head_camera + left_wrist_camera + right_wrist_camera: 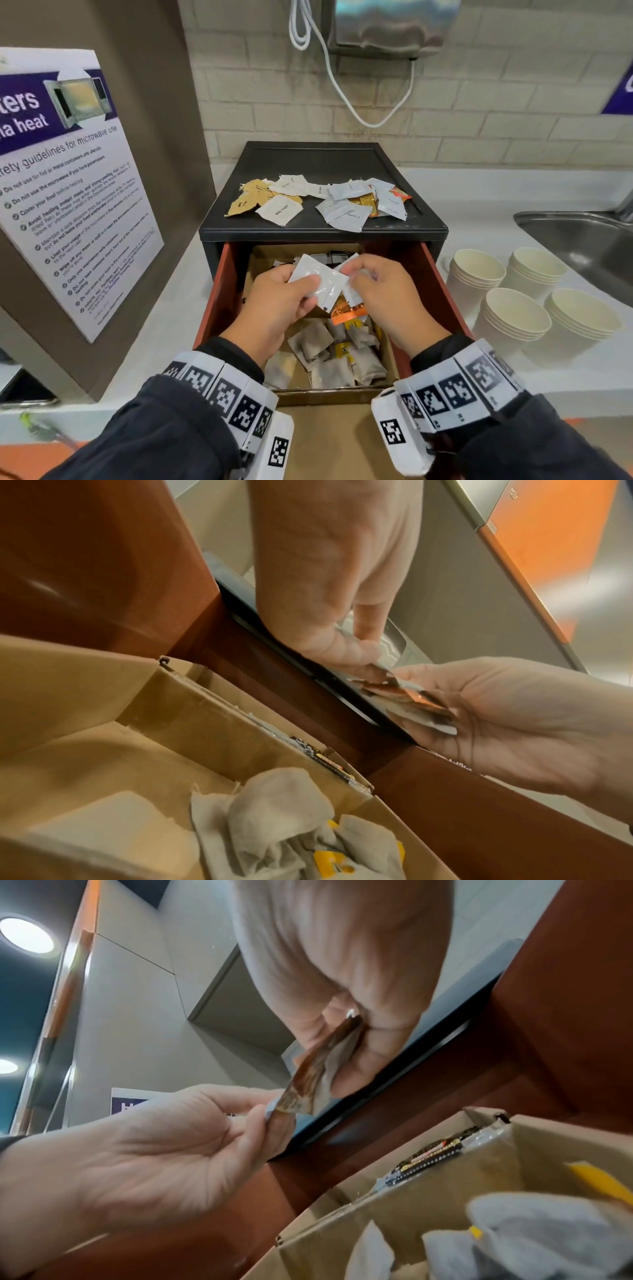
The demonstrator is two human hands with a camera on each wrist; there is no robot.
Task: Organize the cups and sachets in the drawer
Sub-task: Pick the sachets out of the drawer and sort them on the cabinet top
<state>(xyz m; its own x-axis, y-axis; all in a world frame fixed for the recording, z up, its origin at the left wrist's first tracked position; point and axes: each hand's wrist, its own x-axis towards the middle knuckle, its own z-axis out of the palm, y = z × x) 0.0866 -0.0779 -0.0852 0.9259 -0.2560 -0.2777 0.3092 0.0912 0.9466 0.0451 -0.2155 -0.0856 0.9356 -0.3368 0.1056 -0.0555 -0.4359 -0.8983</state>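
Both hands meet over the open red-brown drawer [222, 284]. My left hand [310, 291] pinches white sachets [320, 279] between thumb and fingers. Touching the same bundle, my right hand [354, 278] grips a white sachet and an orange sachet [347, 310]; the right wrist view shows that orange sachet [308, 1080] pinched under the fingers. A cardboard box [342, 394] inside the drawer holds several tea bags [313, 344]. Stacks of paper cups [478, 274] stand on the counter to the right.
The black cabinet top [308, 156] carries brown sachets [248, 200], white sugar sachets [279, 209] and creamer sachets [346, 212]. A steel sink [579, 236] lies at far right. A microwave notice [68, 192] leans at the left. A white cable [342, 92] hangs on the wall.
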